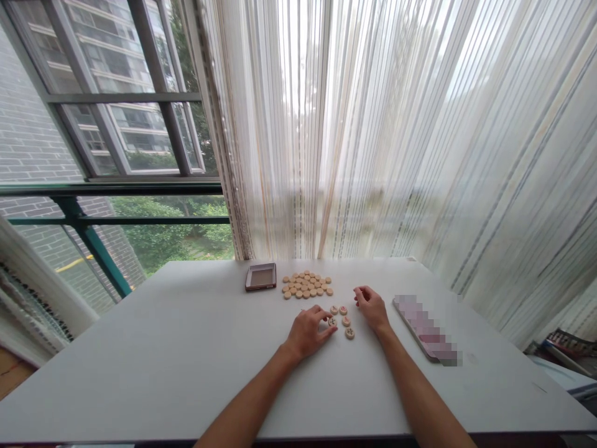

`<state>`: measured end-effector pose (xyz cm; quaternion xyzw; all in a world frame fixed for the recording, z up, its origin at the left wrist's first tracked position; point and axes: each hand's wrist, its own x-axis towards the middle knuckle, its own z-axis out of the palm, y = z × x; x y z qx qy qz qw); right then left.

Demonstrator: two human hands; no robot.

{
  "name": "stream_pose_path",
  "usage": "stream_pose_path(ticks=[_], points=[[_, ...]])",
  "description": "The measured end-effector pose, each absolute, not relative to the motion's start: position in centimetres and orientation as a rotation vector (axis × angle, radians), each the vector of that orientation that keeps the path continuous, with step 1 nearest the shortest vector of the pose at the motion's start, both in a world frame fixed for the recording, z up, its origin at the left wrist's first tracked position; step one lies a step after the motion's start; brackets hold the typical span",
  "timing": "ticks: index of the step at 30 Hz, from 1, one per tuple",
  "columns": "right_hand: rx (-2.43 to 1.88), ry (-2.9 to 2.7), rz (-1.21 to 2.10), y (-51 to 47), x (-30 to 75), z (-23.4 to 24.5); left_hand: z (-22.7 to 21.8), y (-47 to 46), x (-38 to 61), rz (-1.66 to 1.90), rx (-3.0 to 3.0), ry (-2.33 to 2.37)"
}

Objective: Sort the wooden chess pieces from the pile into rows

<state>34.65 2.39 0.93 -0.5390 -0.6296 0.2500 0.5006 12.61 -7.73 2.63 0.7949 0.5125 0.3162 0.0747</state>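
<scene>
My left hand (308, 331) reaches in from the left, its thumb and fingers closed around the edges of a Chinese chess piece (332, 322) with a dark character on top. Beside it lie several more face-up pieces, among them a red-marked piece (343, 310) and a dark-marked piece (349, 333) nearer to me. To their right hovers my right hand (372, 306), with its fingers curled in; whether they hold anything is hidden. Behind both hands a cluster of round wooden pieces (305, 286) is spread on the table, no markings visible on their tops.
The pieces rest on a white table (186, 367). An open shallow box (260, 277) stands left of the cluster. On the right lies a flat, long pinkish object (424, 330), partly pixelated. Sheer curtains (373, 155) and a window (125, 124) are beyond the far edge.
</scene>
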Motion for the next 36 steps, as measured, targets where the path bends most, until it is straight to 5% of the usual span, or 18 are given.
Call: stream_pose_path(ticks=[22,36], points=[[-1.3,-1.686,0.608,1.4,34.5,1.5,1.3,-7.0,13.4,1.11,2.253,1.427],[-1.174,-1.878,0.939,0.6,36.3,1.8,1.2,-6.9,13.4,1.034,2.308,1.482]])
